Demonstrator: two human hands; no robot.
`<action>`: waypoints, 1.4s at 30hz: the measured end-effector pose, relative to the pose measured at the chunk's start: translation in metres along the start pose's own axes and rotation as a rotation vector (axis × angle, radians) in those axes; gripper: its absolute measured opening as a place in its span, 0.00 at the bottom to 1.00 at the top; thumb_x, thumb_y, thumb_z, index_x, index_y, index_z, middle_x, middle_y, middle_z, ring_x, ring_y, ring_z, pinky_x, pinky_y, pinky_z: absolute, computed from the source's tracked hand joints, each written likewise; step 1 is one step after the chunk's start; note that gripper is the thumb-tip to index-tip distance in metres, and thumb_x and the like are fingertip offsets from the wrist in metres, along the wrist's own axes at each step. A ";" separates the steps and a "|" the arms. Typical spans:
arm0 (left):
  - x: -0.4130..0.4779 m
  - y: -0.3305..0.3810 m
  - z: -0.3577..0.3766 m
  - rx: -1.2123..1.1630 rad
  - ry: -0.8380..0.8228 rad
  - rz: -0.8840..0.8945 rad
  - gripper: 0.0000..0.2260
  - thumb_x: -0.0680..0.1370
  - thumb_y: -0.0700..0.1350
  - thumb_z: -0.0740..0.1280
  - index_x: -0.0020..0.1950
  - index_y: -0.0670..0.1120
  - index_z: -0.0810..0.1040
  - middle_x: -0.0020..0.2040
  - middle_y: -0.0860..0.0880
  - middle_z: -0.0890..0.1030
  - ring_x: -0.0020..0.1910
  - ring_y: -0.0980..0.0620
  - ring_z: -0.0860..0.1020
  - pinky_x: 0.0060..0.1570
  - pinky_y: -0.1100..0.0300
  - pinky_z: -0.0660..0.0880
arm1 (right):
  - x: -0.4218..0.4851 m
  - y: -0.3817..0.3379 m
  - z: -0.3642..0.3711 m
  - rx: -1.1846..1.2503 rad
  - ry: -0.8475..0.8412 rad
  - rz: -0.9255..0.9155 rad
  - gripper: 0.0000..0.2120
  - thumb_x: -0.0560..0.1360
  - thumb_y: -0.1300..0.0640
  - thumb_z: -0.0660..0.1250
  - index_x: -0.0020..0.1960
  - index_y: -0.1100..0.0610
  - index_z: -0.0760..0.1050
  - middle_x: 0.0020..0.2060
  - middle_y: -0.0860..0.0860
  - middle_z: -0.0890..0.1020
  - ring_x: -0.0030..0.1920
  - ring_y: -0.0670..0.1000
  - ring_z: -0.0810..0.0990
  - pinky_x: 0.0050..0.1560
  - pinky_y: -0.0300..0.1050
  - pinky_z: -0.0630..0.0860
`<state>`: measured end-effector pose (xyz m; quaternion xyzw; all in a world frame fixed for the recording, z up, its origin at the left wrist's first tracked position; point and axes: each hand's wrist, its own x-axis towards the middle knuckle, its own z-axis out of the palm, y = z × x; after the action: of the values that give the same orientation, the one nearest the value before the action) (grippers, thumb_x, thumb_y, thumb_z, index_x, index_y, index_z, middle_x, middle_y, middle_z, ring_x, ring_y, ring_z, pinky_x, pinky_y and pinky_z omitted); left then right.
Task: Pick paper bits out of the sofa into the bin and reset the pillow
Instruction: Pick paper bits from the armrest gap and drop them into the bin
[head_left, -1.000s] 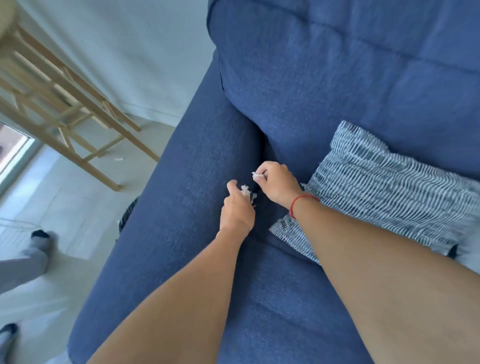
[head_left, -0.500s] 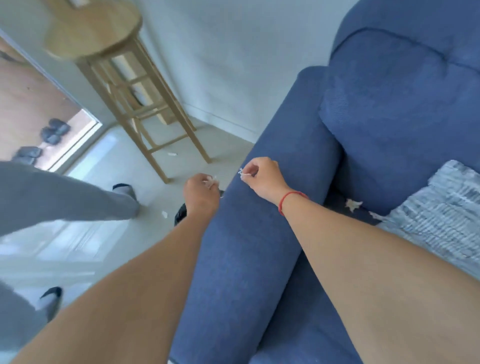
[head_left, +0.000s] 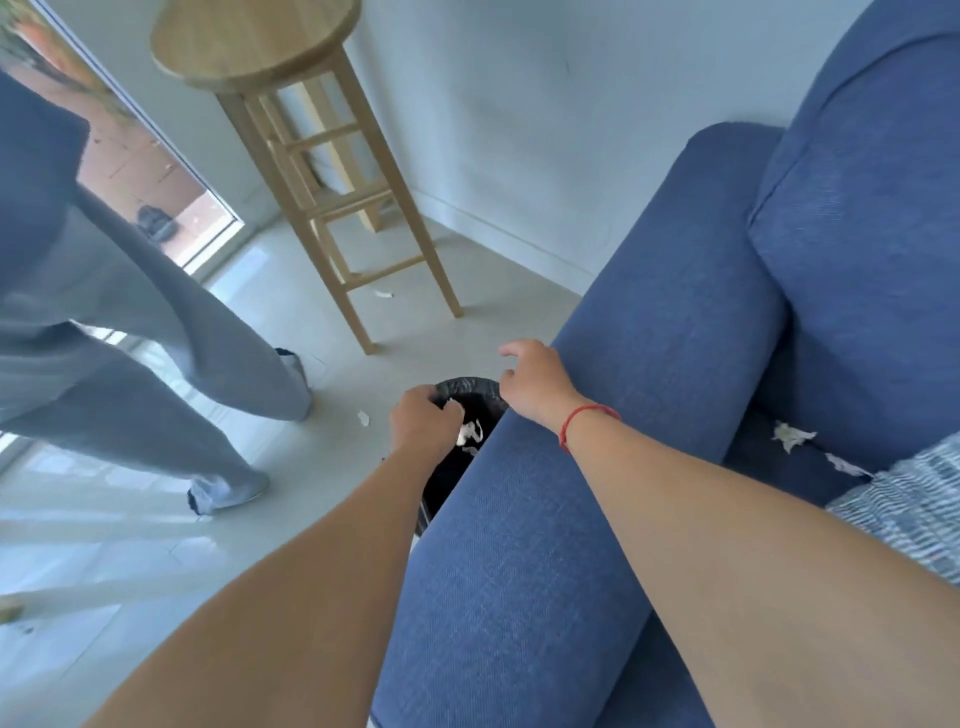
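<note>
Partly done, by the look of it: on the sofa (head_left: 649, 364) two paper bits (head_left: 789, 435) lie in the seat crease beside the pillow (head_left: 904, 509), itself not yet reset, while white scraps show inside the bin (head_left: 467, 389) by the armrest. Half a second ago both hands pinched scraps above the armrest; now the right hand (head_left: 535, 382) is spread empty over the bin and the left hand (head_left: 423, 423) curls at its rim, contents hidden.

home living room, blue sofa (head_left: 649, 364), wooden stool (head_left: 291, 104)

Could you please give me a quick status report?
Left hand and right hand open over bin. Paper bits remain on sofa. Nothing blocking.
</note>
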<state>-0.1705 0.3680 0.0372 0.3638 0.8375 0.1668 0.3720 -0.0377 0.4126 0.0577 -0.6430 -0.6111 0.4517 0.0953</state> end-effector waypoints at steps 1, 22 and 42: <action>-0.002 0.005 0.003 0.012 -0.013 0.007 0.15 0.77 0.42 0.64 0.33 0.53 0.65 0.32 0.58 0.68 0.43 0.49 0.70 0.39 0.64 0.67 | -0.001 0.003 -0.007 0.001 0.036 -0.009 0.22 0.79 0.66 0.58 0.73 0.59 0.67 0.73 0.55 0.69 0.70 0.56 0.71 0.68 0.46 0.69; -0.061 0.168 0.186 0.405 0.052 0.465 0.29 0.78 0.61 0.52 0.78 0.55 0.53 0.80 0.47 0.51 0.78 0.48 0.48 0.74 0.43 0.45 | -0.060 0.214 -0.138 0.124 0.335 0.469 0.13 0.75 0.64 0.60 0.57 0.67 0.77 0.54 0.61 0.82 0.56 0.63 0.80 0.57 0.52 0.77; -0.038 0.160 0.233 0.475 0.400 0.488 0.27 0.76 0.66 0.48 0.75 0.62 0.53 0.78 0.49 0.59 0.76 0.48 0.57 0.73 0.41 0.51 | 0.020 0.277 -0.102 -0.476 -0.573 0.413 0.24 0.82 0.57 0.52 0.78 0.58 0.57 0.77 0.55 0.61 0.77 0.58 0.59 0.75 0.55 0.58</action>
<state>0.0977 0.4509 -0.0109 0.5885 0.7976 0.1196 0.0566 0.2242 0.4094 -0.0800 -0.6046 -0.5584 0.4680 -0.3219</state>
